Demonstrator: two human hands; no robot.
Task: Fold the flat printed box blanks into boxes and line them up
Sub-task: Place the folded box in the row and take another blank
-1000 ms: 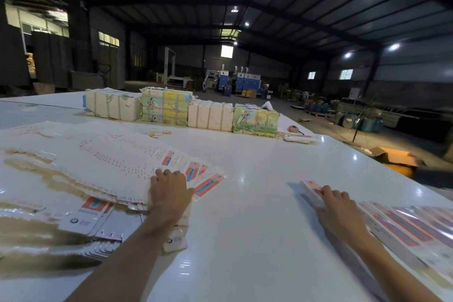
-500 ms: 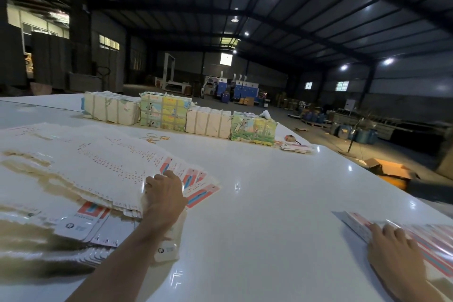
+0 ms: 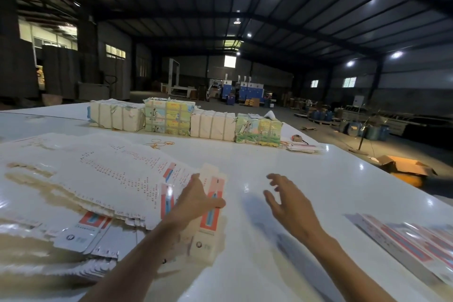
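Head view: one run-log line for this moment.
step: pick-up | left hand: holds box blank beside fanned stack | right hand: open, over table, holding nothing | folded boxes: row at right

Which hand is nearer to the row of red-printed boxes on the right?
Right. The right hand is open left of the row, not touching; the left hand is farther left, gripping a blank at the fanned stack.

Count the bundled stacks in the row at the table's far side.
4, left to right: white bundle, colourful bundle, second white bundle, second colourful bundle. Others may hide behind them.
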